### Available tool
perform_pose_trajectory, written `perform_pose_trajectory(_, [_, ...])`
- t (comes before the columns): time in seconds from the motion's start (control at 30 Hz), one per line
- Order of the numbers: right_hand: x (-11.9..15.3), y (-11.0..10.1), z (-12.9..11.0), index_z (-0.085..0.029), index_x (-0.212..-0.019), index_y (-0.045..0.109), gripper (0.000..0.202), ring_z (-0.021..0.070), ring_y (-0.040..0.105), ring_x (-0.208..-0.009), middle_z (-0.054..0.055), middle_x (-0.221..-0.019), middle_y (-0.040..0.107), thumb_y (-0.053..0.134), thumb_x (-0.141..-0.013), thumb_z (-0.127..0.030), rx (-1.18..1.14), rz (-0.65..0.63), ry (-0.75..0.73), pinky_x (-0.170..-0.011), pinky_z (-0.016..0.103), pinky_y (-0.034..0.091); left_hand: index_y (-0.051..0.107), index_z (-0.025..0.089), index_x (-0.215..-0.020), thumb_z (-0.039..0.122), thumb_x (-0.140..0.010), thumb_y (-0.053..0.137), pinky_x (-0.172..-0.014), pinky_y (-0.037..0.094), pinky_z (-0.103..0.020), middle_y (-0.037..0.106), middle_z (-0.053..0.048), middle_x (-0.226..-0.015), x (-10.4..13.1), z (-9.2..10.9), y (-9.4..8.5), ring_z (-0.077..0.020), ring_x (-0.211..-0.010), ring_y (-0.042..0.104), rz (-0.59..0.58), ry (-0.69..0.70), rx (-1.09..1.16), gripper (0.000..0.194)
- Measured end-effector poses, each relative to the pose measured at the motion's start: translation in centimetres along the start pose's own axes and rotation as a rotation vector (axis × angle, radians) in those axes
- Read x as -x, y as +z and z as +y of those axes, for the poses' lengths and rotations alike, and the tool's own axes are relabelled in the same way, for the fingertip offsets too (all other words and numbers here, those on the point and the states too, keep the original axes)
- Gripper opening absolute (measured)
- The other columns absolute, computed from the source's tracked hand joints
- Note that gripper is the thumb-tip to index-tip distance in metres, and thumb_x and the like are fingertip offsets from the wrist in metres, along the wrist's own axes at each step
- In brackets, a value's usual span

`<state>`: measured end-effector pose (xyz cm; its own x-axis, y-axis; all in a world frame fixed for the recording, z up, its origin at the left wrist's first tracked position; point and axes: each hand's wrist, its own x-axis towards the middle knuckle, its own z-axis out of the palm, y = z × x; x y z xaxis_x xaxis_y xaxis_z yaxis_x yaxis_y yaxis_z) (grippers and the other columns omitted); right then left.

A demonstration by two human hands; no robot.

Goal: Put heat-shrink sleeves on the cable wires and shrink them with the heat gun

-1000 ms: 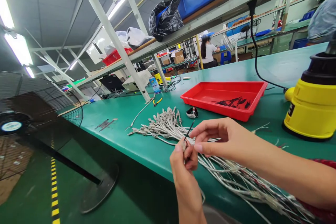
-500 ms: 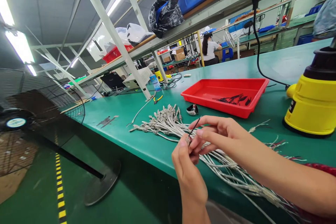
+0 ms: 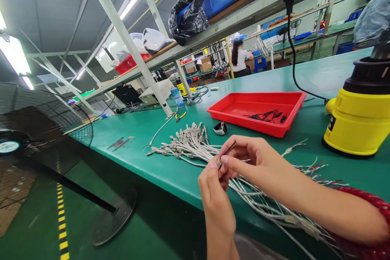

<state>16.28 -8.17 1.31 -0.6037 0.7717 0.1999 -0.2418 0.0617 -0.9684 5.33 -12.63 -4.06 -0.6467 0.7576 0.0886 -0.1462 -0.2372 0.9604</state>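
Observation:
My left hand is closed, thumb and fingers pinching the small pale end of a cable. From the right, my right hand meets it, its fingertips closed on a thin black strip that sticks up beyond them. The fingers hide where strip and cable end meet. Under both hands a bundle of grey-white cables lies along the green bench, pale connectors at the far end and bare coloured wires at the near right. Similar black strips lie in the red tray behind my hands.
A yellow-and-black device stands at the right, its black cord rising to the shelf. Beyond the cables lie a wristwatch and yellow-handled pliers. A floor fan stands left of the bench edge. A person sits far back.
The black strip has tilted lower to the right, and my right thumb and finger have closed in nearer the cable end. The whole view has shifted slightly.

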Motion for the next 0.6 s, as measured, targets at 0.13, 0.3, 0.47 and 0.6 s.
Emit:
perform_pose_trajectory(0.13, [-0.2, -0.15, 0.28, -0.017, -0.081, 0.06, 0.011, 0.013, 0.067, -0.064, 0.001, -0.071, 0.069, 0.068, -0.079, -0.024, -0.065, -0.02, 0.006, -0.062, 0.025, 0.057, 0.066, 0.017, -0.076, 0.046, -0.077, 0.069, -0.048, 0.043, -0.025, 0.058, -0.004, -0.066, 0.0, 0.08, -0.12, -0.0193, -0.064, 0.06, -0.014, -0.003, 0.005, 0.029])
perform_pose_trajectory(0.3, [-0.24, -0.22, 0.33, -0.016, -0.082, 0.06, 0.007, 0.0114, 0.068, -0.065, 0.0, -0.072, 0.07, 0.066, -0.078, -0.018, -0.076, -0.022, 0.005, -0.063, 0.022, 0.056, 0.065, 0.017, -0.076, 0.047, -0.078, 0.068, -0.048, 0.042, -0.024, 0.058, -0.004, -0.066, -0.04, 0.0, -0.26, -0.019, -0.064, 0.059, -0.028, 0.0, -0.002, 0.03])
perform_pose_trajectory(0.47, [-0.14, -0.23, 0.19, -0.017, -0.081, 0.06, 0.007, 0.0131, 0.068, -0.064, 0.0, -0.07, 0.07, 0.066, -0.078, -0.019, -0.074, -0.03, 0.001, -0.064, 0.025, 0.057, 0.063, 0.018, -0.073, 0.046, -0.079, 0.067, -0.049, 0.042, -0.025, 0.057, -0.004, -0.065, -0.04, -0.01, -0.3, -0.0199, -0.066, 0.06, -0.021, -0.022, -0.007, 0.029])
perform_pose_trajectory(0.6, [-0.23, -0.35, 0.16, -0.017, -0.084, 0.06, 0.011, 0.015, 0.069, -0.066, 0.002, -0.072, 0.071, 0.067, -0.078, -0.023, -0.037, -0.019, 0.018, -0.066, 0.028, 0.057, 0.061, 0.019, -0.069, 0.046, -0.077, 0.069, -0.049, 0.042, -0.025, 0.056, -0.003, -0.064, -0.03, 0.07, -0.18, -0.0191, -0.065, 0.06, -0.001, -0.028, -0.002, 0.029])
